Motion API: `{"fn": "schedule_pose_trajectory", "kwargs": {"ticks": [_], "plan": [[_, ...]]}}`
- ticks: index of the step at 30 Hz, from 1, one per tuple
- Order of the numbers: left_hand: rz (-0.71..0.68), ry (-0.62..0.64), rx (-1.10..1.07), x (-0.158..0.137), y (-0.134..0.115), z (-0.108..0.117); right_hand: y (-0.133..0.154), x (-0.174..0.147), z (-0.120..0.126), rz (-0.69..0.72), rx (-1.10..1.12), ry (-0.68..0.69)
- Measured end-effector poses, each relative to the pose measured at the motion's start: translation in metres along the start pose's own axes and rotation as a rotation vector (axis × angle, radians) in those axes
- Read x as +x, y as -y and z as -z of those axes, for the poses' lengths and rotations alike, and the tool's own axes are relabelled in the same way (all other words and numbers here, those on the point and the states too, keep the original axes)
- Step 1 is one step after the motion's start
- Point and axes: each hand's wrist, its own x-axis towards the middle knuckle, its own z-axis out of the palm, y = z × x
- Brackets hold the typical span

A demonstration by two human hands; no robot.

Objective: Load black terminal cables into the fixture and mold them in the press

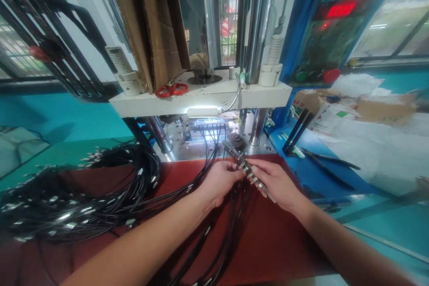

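Observation:
My right hand grips a slotted metal bar fixture that slants over the red mat, with several small metal pieces along it. My left hand is closed against the bar's left side, fingertips pinching a black cable end that is mostly hidden. Below it, black cables hang down over the mat. Behind, the lit mold in the press has several black cables running out toward the left, passing behind my left hand and forearm.
A large coil of black cables lies on the left. Red-handled scissors rest on the white press plate. On the blue surface at right are black pliers. The blue control box carries a red button.

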Motion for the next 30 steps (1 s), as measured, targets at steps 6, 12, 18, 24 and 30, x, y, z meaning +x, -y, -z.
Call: {"fn": "schedule_pose_trajectory", "kwargs": {"ticks": [6,12,18,24,30], "plan": [[0.018,0.016,0.027,0.000,0.001,0.001,0.002,-0.001,0.000,0.010,-0.060,0.013],[-0.020,0.002,0.035,0.001,-0.003,-0.002,-0.001,-0.001,0.000,0.021,-0.130,0.012],[-0.020,0.030,0.075,0.003,-0.009,-0.003,0.001,-0.004,0.001,0.014,-0.211,0.033],[-0.057,0.038,0.126,0.003,-0.004,0.000,-0.001,-0.003,0.002,0.027,-0.222,0.050],[-0.225,-0.051,0.297,-0.011,-0.014,0.012,-0.001,-0.002,0.001,0.037,-0.143,0.035]]}}
